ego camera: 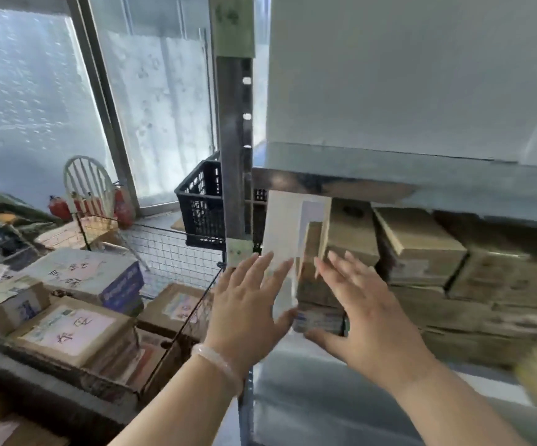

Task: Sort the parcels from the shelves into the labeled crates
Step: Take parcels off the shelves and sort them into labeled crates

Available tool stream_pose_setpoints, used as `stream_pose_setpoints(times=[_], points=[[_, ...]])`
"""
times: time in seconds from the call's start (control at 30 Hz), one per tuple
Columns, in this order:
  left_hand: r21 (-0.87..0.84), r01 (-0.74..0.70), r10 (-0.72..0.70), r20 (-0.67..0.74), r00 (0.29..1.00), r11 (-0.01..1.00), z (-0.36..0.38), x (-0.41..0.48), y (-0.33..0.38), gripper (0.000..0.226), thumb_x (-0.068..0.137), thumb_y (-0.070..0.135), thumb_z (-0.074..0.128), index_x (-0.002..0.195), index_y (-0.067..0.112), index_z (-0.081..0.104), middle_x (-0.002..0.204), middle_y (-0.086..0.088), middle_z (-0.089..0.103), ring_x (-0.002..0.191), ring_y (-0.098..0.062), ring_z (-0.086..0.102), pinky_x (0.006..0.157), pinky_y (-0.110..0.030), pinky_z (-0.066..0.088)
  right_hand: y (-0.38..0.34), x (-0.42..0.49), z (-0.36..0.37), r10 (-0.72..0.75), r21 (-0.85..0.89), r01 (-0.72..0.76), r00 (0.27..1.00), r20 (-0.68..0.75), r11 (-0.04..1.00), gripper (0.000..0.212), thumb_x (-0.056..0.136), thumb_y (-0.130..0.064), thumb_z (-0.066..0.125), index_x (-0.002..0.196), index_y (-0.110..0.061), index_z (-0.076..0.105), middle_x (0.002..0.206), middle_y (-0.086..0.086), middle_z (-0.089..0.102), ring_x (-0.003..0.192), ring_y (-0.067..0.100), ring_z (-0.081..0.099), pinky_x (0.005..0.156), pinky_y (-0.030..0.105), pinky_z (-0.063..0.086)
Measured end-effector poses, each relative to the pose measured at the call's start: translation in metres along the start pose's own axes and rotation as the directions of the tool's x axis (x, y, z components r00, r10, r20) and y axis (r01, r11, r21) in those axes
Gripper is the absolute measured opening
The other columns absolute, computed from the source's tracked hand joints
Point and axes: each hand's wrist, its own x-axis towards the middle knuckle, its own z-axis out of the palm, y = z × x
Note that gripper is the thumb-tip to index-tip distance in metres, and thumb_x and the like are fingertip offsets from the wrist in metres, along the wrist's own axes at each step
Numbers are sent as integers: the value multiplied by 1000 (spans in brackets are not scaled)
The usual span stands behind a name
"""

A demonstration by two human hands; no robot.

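In the head view, your left hand [248,297] and right hand [367,313], fingers straight and spread, flanked the parcel [288,230] at the shelf's [309,381] left end. It stood upright between your palms, both hands equally near.

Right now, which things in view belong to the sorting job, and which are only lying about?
For the job: left hand, right hand, pale upright parcel, cardboard parcels on the shelf, black crate, wire crate with labelled boxes.
Lying about: white chair, red fire extinguishers.
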Motion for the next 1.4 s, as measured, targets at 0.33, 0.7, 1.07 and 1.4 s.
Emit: stream_pose_setpoints(times=[0.33,0.7,1.07,1.4], points=[[-127,-329,327,-43,944,936,24,42,204,73,84,57,58,149,41,31,155,7,36,146,-17,27,117,-41,16,124,-132,-109,317,-157,-339,936,-150,927,97,80,-65,61,153,-44,1,162,-17,2,148,3,-9,122,38,7],[-280,-393,403,-22,915,876,87,64,416,71,87,67,36,152,43,20,159,10,26,147,-13,19,118,-39,21,302,-248,-186,579,-103,-603,793,-190,791,91,82,-62,63,153,-43,8,162,-13,7,149,11,8,119,38,24],[-262,-359,408,164,898,896,159,61,526,71,91,67,38,151,50,4,160,19,9,148,-9,6,120,-34,8,502,-267,-202,870,131,-862,476,-126,491,80,86,-65,55,152,-36,20,160,4,20,146,27,24,112,46,31],[-338,-294,386,247,889,894,174,81,549,66,93,62,41,150,52,10,157,26,10,144,0,6,120,-33,15,570,-248,-172,962,765,-644,199,188,-16,66,83,-42,69,138,-14,46,122,9,62,106,27,61,94,42,50]])
